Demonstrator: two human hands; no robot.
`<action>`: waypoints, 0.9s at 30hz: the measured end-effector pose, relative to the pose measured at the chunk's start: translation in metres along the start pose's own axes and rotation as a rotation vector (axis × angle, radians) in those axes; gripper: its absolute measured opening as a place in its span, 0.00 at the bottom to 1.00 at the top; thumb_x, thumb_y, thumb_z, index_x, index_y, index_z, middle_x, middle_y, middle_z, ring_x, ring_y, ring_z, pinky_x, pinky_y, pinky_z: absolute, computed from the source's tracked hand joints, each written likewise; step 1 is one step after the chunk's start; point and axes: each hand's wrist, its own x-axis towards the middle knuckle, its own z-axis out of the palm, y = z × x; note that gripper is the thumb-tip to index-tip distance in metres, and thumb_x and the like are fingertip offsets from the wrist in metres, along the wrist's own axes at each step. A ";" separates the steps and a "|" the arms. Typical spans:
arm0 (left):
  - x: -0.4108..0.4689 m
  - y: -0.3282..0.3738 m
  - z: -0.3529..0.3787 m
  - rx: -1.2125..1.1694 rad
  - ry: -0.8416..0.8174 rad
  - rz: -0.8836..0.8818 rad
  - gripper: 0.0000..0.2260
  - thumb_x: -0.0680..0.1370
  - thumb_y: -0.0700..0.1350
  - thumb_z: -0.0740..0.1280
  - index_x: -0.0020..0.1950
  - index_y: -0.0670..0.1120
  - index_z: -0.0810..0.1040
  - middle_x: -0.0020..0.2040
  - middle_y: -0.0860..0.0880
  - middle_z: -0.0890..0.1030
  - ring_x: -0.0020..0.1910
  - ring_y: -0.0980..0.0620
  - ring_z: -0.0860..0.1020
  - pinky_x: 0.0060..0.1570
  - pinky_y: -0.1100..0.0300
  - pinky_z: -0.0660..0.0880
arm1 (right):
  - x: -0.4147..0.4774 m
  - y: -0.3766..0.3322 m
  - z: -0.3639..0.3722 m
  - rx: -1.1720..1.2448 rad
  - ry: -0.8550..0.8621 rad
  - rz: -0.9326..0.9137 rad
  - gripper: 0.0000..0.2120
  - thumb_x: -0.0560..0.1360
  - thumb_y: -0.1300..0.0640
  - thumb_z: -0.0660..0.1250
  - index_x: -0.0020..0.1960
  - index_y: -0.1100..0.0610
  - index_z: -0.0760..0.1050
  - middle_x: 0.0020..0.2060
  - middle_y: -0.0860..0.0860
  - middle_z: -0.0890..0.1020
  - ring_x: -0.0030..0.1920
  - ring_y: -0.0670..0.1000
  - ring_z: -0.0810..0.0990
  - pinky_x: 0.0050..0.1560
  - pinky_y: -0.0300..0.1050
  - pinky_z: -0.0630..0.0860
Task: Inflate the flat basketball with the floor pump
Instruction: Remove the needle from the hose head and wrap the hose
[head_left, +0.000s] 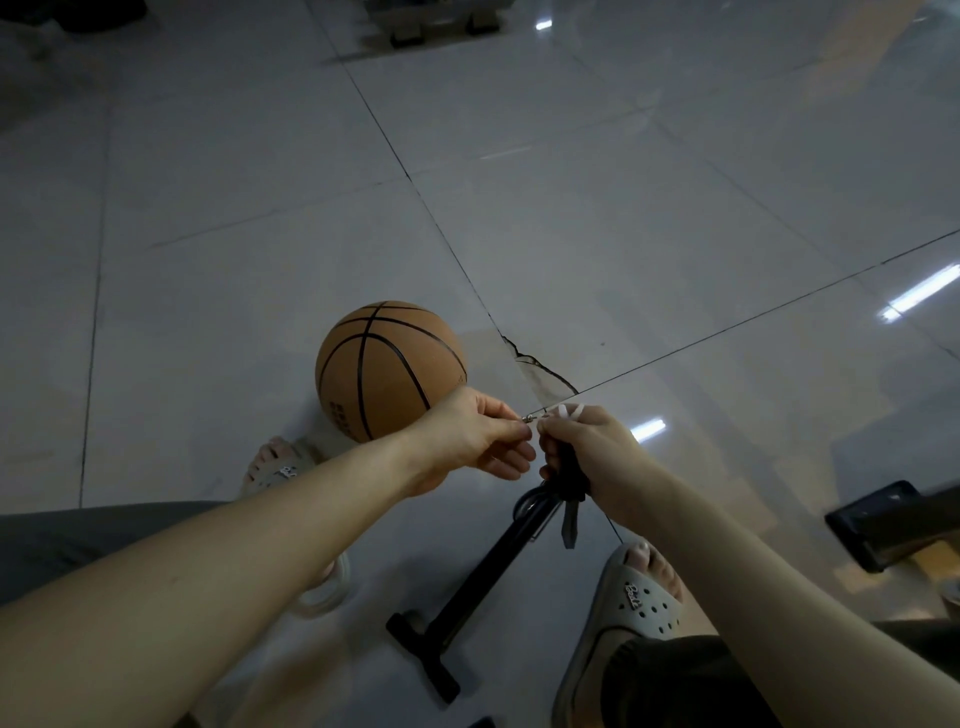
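The two hands meet in the middle, close together. The left hand (467, 441) pinches a tiny silver needle (529, 417) between its thumb and first finger. The other fingers curl under. The right hand (587, 452) is curled around the black hose end (569, 480) and holds it up to the needle. I cannot tell if the needle is already in the hose end. The basketball (384, 364) sits on the floor (623, 208) just past the left hand, and the hand hides a bit of it. The ball is orange with black lines and looks round. The black pump (483, 571) lies on the floor below the hands, between the feet. A pale sandal (639, 597) is under the right arm. A crack (540, 364) in the floor is just past the right hand.
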 end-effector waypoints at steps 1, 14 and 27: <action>0.001 0.000 0.000 0.005 0.007 0.001 0.09 0.82 0.39 0.66 0.55 0.34 0.81 0.45 0.40 0.85 0.41 0.47 0.84 0.42 0.56 0.81 | 0.000 0.001 0.001 -0.007 -0.003 -0.001 0.10 0.81 0.64 0.59 0.41 0.61 0.73 0.31 0.53 0.72 0.30 0.49 0.70 0.39 0.48 0.75; 0.003 0.001 -0.001 0.212 0.074 0.082 0.10 0.81 0.38 0.64 0.46 0.40 0.83 0.38 0.43 0.84 0.36 0.49 0.82 0.37 0.59 0.78 | 0.002 0.003 0.006 -0.109 -0.006 0.004 0.10 0.82 0.60 0.58 0.44 0.62 0.73 0.30 0.52 0.71 0.30 0.48 0.69 0.36 0.45 0.72; 0.036 -0.127 -0.001 0.662 -0.023 -0.337 0.13 0.77 0.48 0.72 0.58 0.42 0.80 0.55 0.41 0.82 0.51 0.46 0.80 0.51 0.54 0.78 | 0.010 0.010 -0.006 -0.179 0.190 0.090 0.08 0.82 0.59 0.56 0.54 0.63 0.71 0.41 0.61 0.81 0.39 0.60 0.82 0.47 0.60 0.80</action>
